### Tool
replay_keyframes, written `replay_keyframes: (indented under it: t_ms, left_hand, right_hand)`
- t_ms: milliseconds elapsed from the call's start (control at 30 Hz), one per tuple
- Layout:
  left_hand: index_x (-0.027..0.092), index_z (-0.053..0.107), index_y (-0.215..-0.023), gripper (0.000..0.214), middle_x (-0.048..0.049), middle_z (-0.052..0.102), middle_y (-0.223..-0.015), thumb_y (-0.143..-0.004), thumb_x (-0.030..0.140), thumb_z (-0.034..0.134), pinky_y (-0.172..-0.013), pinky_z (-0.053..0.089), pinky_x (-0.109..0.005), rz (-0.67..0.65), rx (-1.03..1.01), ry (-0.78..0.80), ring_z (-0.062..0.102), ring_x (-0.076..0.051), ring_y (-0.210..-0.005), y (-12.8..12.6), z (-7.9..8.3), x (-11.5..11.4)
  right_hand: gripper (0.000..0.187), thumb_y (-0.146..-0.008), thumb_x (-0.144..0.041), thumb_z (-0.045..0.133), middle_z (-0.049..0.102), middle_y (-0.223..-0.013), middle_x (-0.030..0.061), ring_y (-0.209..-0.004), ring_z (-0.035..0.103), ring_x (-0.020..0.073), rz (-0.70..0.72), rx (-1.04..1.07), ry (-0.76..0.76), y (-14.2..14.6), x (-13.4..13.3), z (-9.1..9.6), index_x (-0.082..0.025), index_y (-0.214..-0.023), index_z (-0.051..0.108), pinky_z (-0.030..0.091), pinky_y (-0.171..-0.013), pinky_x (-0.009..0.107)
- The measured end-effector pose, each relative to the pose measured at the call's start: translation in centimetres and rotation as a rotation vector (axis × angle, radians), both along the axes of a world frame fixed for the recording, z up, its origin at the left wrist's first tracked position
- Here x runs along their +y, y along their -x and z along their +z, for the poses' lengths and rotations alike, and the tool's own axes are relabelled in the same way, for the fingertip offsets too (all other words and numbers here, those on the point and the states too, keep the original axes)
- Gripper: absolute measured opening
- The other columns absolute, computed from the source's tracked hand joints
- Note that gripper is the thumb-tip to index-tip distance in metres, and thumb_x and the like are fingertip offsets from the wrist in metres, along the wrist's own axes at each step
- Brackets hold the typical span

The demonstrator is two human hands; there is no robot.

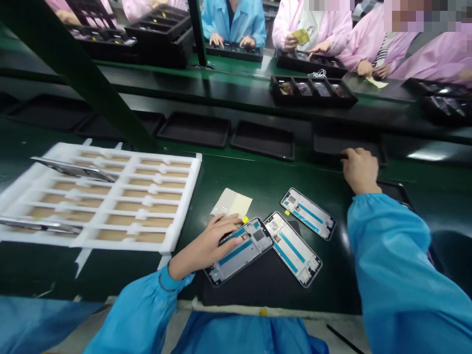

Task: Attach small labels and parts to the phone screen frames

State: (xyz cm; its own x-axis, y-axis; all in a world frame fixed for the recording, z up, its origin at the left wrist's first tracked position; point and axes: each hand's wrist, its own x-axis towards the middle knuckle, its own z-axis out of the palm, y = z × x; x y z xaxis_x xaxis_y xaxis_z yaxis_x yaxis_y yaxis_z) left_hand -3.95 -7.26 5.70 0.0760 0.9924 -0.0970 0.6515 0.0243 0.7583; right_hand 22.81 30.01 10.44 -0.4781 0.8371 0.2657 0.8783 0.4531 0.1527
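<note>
My left hand (212,246) is closed on a phone frame (236,258), thumb across its face and fingers over its far edge. The frame is silver with blue strips and overlaps a second phone frame (295,250), which lies partly on a dark mat (254,287). Farther right lies a smaller-looking third phone frame (309,214). Reaching forward, my right hand (360,169) has its fingers bent down at a black tray (335,140). Its fingertips are hidden, so anything in them cannot be made out. Behind my left hand lies a pale paper card (230,202).
A white foam rack (184,196) on the left holds a few phone parts on edge. More shallow black trays (195,129) line the back of the green bench. A divided black box (313,96) stands on the shelf beyond, where several people in blue and pink work.
</note>
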Motion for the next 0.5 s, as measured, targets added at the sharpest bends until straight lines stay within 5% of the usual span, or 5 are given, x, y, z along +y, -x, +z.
replay_keyframes:
  t_ms: [100, 200, 300, 367, 500]
  left_hand:
    - [0.023, 0.059, -0.115, 0.030, -0.0052, 0.050, -0.147, -0.101, 0.044, 0.042, -0.124, 0.017, -0.052, -0.013, 0.011, 0.025, 0.032, -0.023, -0.146, -0.1, 0.3, 0.0]
    - [0.024, 0.060, -0.111, 0.030, -0.0033, 0.047, -0.150, -0.101, 0.045, 0.042, -0.124, 0.013, -0.051, -0.030, 0.027, 0.069, 0.027, -0.023, -0.148, -0.3, 0.7, 0.2]
    - [0.025, 0.061, -0.110, 0.031, -0.0014, 0.036, -0.156, -0.101, 0.047, 0.041, -0.124, 0.010, -0.053, -0.056, 0.044, 0.112, 0.018, -0.025, -0.151, -0.6, 1.1, 0.7]
    - [0.024, 0.061, -0.108, 0.032, -0.0020, 0.031, -0.158, -0.101, 0.047, 0.041, -0.124, 0.007, -0.053, -0.059, 0.044, 0.119, 0.015, -0.025, -0.151, -0.8, 1.4, 0.9]
    - [0.022, 0.059, -0.098, 0.033, -0.0016, 0.029, -0.159, -0.102, 0.048, 0.038, -0.124, 0.002, -0.053, -0.039, 0.019, 0.093, 0.014, -0.025, -0.151, -1.0, 1.7, 0.3]
  right_hand:
    - [0.027, -0.089, -0.013, 0.053, 0.067, -0.108, 0.0197, -0.093, 0.058, 0.0273, 0.093, 0.026, 0.078, 1.3, 0.8, -2.9, -0.012, -0.112, 0.068, 0.035, -0.072, 0.036]
    - [0.031, -0.092, -0.016, 0.049, 0.065, -0.117, 0.0173, -0.102, 0.058, 0.0287, 0.168, 0.101, 0.074, 3.1, -1.6, -3.6, -0.013, -0.119, 0.064, 0.041, -0.081, 0.037]
    - [0.025, -0.093, -0.020, 0.052, 0.066, -0.113, 0.0134, -0.104, 0.059, 0.0268, 0.421, 0.318, 0.170, 6.7, -7.0, -2.7, -0.014, -0.113, 0.065, 0.044, -0.090, 0.037]
    - [0.016, -0.093, -0.020, 0.054, 0.069, -0.102, 0.0091, -0.096, 0.062, 0.0230, 0.631, 0.414, 0.366, 9.7, -11.4, -2.0, -0.017, -0.103, 0.066, 0.046, -0.087, 0.034]
    - [0.014, -0.096, -0.019, 0.050, 0.067, -0.095, 0.0047, -0.092, 0.060, 0.0183, 0.848, 0.325, 0.661, 15.0, -18.7, -2.2, -0.019, -0.094, 0.065, 0.044, -0.082, 0.029]
